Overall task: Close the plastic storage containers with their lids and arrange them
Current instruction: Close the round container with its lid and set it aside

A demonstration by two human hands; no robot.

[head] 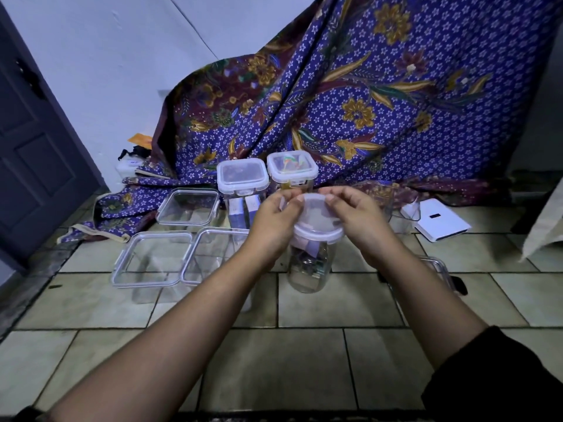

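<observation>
Fingers of your left hand and right hand curl onto the round lid, pinching its far rim from either side. The lid sits on the round jar, which stands on the tiled floor just before a lidded square container.

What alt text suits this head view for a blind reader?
The left hand and right hand hold a round lid on a clear jar on a tiled floor. Square containers stand behind and left, before a purple floral cloth.
</observation>
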